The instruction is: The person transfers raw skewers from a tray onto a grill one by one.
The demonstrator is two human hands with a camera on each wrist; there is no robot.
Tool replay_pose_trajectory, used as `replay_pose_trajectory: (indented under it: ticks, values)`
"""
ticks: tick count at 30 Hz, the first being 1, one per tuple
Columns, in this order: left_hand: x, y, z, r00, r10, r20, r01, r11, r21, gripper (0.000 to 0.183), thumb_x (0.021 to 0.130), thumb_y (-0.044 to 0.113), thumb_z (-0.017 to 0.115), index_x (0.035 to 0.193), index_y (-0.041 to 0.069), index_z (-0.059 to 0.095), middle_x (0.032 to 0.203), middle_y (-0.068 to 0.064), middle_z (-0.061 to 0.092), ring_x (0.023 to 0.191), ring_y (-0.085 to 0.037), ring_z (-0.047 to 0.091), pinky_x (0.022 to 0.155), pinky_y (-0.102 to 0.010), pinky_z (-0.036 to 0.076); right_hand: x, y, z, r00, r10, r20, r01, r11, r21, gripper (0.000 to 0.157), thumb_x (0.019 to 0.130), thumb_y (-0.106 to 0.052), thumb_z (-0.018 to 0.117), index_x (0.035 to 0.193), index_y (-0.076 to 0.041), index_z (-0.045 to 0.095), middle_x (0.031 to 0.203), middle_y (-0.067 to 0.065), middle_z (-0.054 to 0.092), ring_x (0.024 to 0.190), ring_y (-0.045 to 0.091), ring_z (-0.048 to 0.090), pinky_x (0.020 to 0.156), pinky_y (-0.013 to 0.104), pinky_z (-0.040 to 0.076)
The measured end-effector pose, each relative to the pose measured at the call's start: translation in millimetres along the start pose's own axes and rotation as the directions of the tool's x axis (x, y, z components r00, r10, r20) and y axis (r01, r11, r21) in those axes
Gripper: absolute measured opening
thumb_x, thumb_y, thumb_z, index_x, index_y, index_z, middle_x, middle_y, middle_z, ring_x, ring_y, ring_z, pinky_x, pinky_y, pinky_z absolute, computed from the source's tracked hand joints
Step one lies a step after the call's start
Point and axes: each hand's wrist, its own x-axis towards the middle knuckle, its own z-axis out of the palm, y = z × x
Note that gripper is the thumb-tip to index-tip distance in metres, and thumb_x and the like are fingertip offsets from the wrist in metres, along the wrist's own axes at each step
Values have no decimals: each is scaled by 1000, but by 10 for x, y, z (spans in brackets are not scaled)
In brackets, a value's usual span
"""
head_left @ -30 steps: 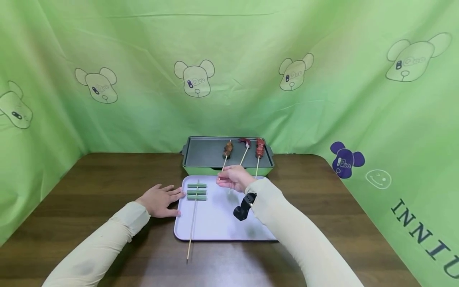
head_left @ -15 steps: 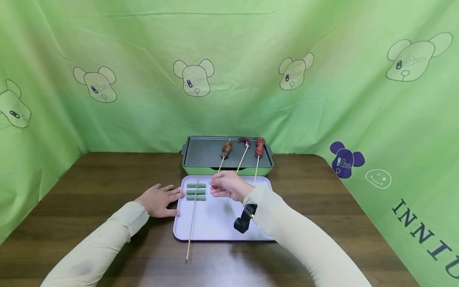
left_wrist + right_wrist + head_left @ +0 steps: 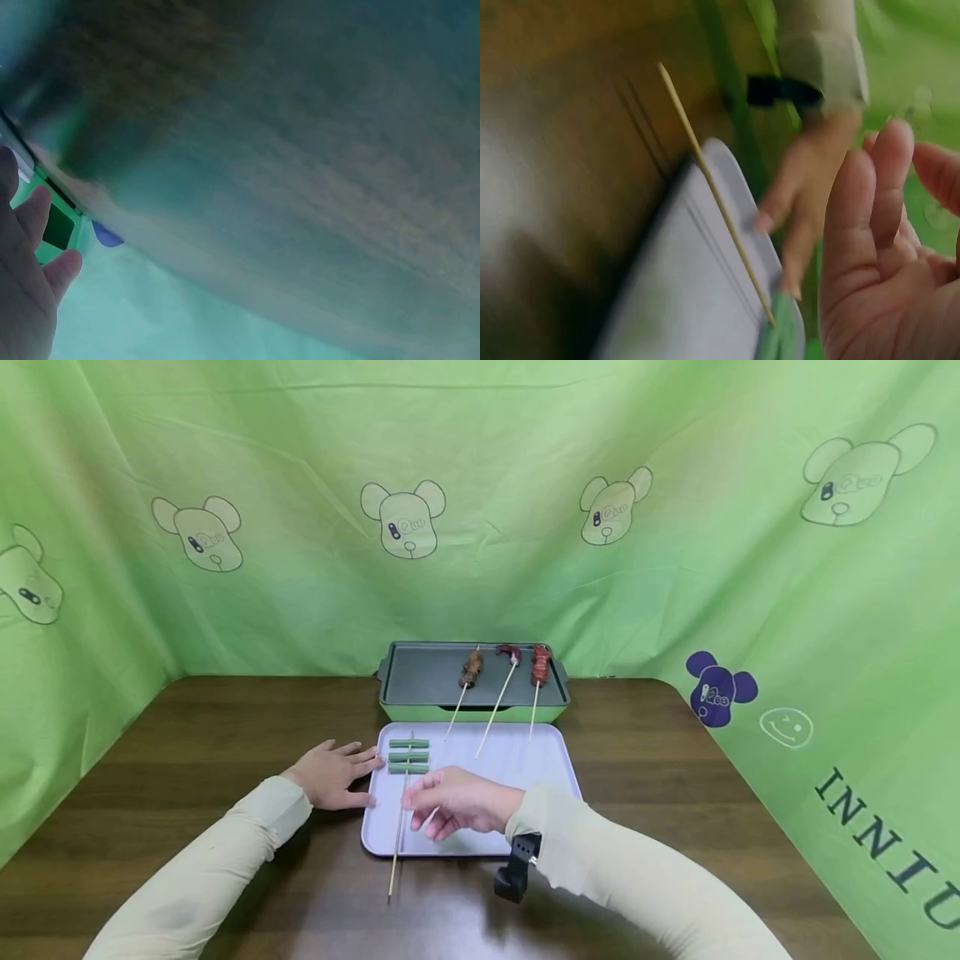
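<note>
My left hand [image 3: 330,777] lies spread on the table, its fingertips at the left rim of a pale lilac tray [image 3: 517,768]. On the tray's left side is a skewer of green bean-like pieces [image 3: 408,757], its stick overhanging the front edge. My right hand [image 3: 457,802] hovers over the tray beside that stick, fingers loosely bent. In the right wrist view, a gap separates the wooden stick [image 3: 716,191] from my right fingers [image 3: 847,217]. Part of my left hand [image 3: 26,277] appears in the left wrist view, which is otherwise mostly blurred.
Behind the tray stands a green grill with a dark plate [image 3: 423,672]. Across it lie a brown meat skewer [image 3: 471,668], a dark red curled tentacle skewer [image 3: 510,653] and a red meat skewer [image 3: 541,665], sticks pointing toward me. A green curtain [image 3: 300,593] hangs behind the table.
My right hand has let go of the brown meat skewer's stick at the grill and moved toward me and left, near the green skewer. My left hand has stayed put.
</note>
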Motion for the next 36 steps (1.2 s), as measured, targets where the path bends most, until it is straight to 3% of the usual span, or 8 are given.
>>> replay_pose_trajectory:
  ticks: [6,11,17,21,25,29,36]
  values:
    - [30,42,18,1000,8,13,-9,1000,7,69,91,57,48,142,11,48,146,-8,45,133,-36,40,103,-59,31,-189,220,178,979,60,193,-64,998,11,25,93,-9,56,109,10,61,64,0,65,45,1,53,48,18,47]
    - [78,70,32,1000,22,8,-22,1000,15,69,91,59,46,143,13,47,147,-7,44,133,-35,40,103,-58,31,-323,378,273,959,118,256,-127,992,18,24,92,-7,55,105,11,63,59,-1,63,42,-1,51,45,16,46]
    - [55,7,43,1000,9,-17,-8,999,52,69,90,59,47,142,13,49,145,-7,47,132,-35,42,102,-58,33,-340,508,325,930,192,315,-212,977,30,17,95,-8,52,98,2,66,57,1,62,44,1,56,45,16,47]
    - [41,1,34,1000,10,-23,-9,999,53,69,90,59,47,141,12,50,144,-7,48,131,-36,42,102,-58,33,-289,582,306,931,210,300,-236,971,50,13,97,-11,52,95,-4,63,70,15,68,51,6,62,51,17,51]
    - [16,11,29,999,13,-31,-12,999,46,69,90,59,48,140,12,51,143,-7,48,131,-37,42,102,-59,32,-249,652,352,971,146,187,-173,975,136,6,95,-8,55,92,-6,60,81,21,70,56,8,64,56,18,53]
    - [-1,-8,32,999,9,-37,-7,999,42,69,90,59,48,140,11,50,144,-8,48,131,-37,43,101,-59,33,-205,693,457,992,98,82,-113,974,198,7,92,-2,56,96,1,60,73,13,68,55,8,64,56,19,53]
    - [14,-1,21,1000,-4,-19,5,998,56,69,90,59,47,141,13,49,144,-6,47,132,-35,42,102,-58,33,-141,698,576,991,108,84,-124,967,221,6,93,-3,55,94,0,60,68,8,66,53,6,63,55,18,53]
